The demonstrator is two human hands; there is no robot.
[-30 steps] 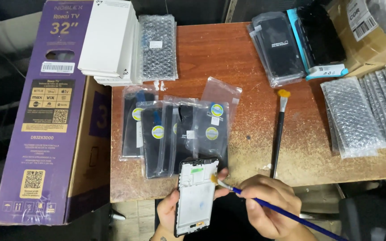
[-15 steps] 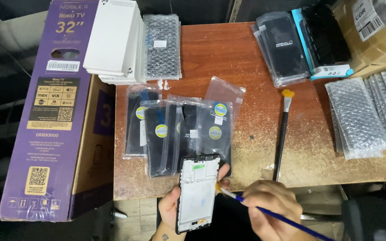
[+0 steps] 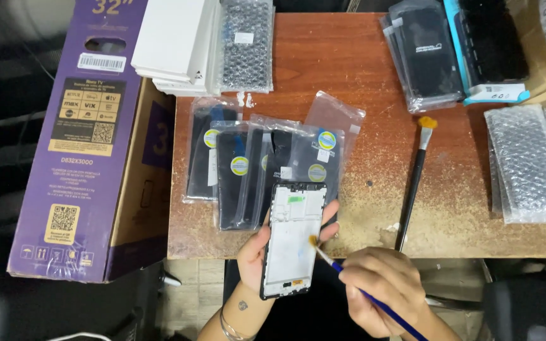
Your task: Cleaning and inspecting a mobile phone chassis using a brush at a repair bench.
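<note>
A black-framed phone screen assembly (image 3: 294, 240) is tilted upright, white inner side up with a small green sticker near its top, overhanging the desk's front edge. A blue-handled fine paintbrush (image 3: 361, 292) slants across, bristle tip touching the panel's right-middle.

A fan of bagged screens (image 3: 266, 170) lies near the table's (image 3: 349, 63) front edge toward its left side, and a black brush (image 3: 414, 180) with a yellow tip lies right of them, reaching to the front edge. White boxes (image 3: 175, 41) and a bubble-wrap pack (image 3: 246, 44) sit at the back left corner, dark sleeves (image 3: 426, 57) and a blue-edged box (image 3: 491, 47) at the back right, and bubble-wrap packs (image 3: 529, 164) along the right edge. A purple carton (image 3: 77, 145) stands against the table's left edge.
</note>
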